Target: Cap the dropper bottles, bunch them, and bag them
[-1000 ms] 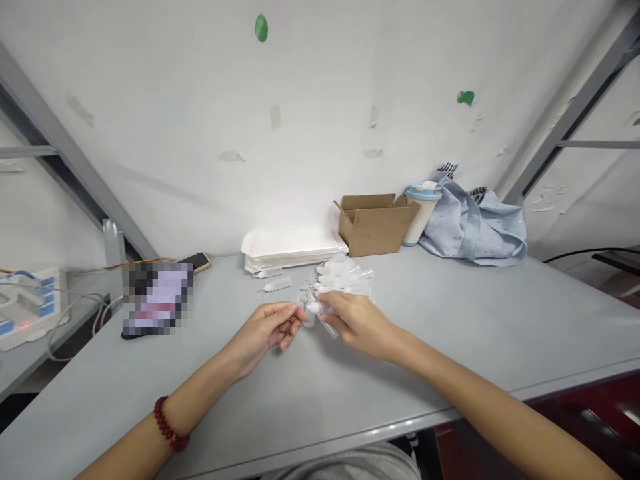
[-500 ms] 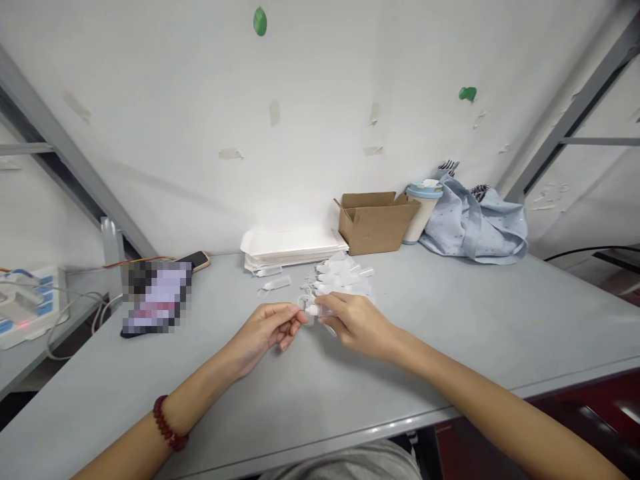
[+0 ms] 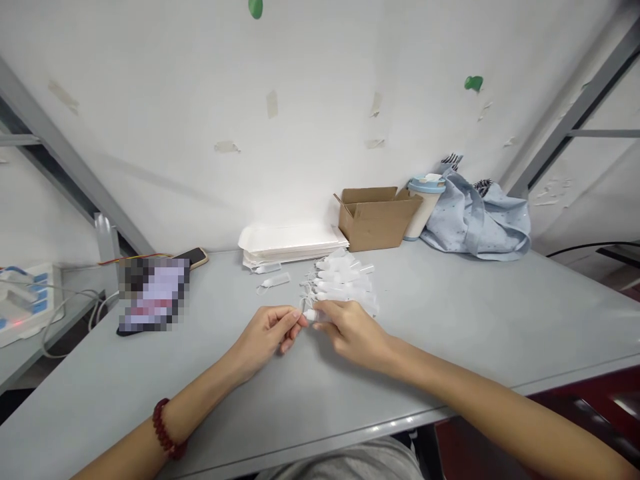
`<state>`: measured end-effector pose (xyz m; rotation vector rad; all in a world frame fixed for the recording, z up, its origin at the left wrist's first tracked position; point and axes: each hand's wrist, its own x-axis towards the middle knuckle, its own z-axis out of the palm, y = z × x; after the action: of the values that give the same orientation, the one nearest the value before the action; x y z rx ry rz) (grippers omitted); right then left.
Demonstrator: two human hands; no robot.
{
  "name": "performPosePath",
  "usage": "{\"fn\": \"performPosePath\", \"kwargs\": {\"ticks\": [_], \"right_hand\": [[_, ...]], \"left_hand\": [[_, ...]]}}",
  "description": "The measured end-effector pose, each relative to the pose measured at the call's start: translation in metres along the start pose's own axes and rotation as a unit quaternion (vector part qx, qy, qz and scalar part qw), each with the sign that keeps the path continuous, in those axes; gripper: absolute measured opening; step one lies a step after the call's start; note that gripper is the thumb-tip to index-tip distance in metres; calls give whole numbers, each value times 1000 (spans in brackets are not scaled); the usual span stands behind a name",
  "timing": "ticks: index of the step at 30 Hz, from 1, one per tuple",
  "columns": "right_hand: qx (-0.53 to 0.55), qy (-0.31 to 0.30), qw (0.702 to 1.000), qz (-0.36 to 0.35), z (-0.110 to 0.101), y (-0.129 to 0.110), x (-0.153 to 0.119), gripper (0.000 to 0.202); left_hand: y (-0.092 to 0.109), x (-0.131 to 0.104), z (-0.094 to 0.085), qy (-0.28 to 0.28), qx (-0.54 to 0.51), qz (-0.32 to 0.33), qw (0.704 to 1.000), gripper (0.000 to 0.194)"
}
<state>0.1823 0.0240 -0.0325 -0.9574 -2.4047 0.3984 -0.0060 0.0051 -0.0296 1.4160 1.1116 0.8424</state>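
Near the middle of the grey table, my right hand (image 3: pixel 353 331) pinches a small clear plastic tube with a white tip (image 3: pixel 311 315); its body is mostly hidden by my fingers. My left hand (image 3: pixel 273 328) is closed, thumb and forefinger pressed together right at that tip. What those fingertips hold, perhaps a thin string loop, is too small to make out. Just beyond my right hand lies a row of similar white-tipped tubes (image 3: pixel 343 277), their thin loops bunched at the left. Two more, a single tube (image 3: pixel 276 281) and another tube (image 3: pixel 266 268), lie apart to the left.
A stack of flat white boxes (image 3: pixel 293 243) rests against the wall beside an open cardboard box (image 3: pixel 377 225). Right of it stand a lidded cup (image 3: pixel 421 210) and a blue cloth bag (image 3: pixel 477 223). A phone (image 3: pixel 157 293) and a power strip (image 3: pixel 27 307) are at left.
My left fingertips have closed in on the tube's white tip, and the loop seen there is now mostly hidden. The tube has come slightly nearer to me. The view has shifted a little.
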Motion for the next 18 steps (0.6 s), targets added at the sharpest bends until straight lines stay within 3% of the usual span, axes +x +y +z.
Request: {"fn": "performPosePath", "kwargs": {"ticks": [10,18], "right_hand": [[27,42,999,-11,-7,-2,4,19],[30,66,997,-7,-12,9,8,20]], "left_hand": [[5,3,-3,-6,-77,-26,997,35],[6,9,-19,68,-63,-19,996,33]]}}
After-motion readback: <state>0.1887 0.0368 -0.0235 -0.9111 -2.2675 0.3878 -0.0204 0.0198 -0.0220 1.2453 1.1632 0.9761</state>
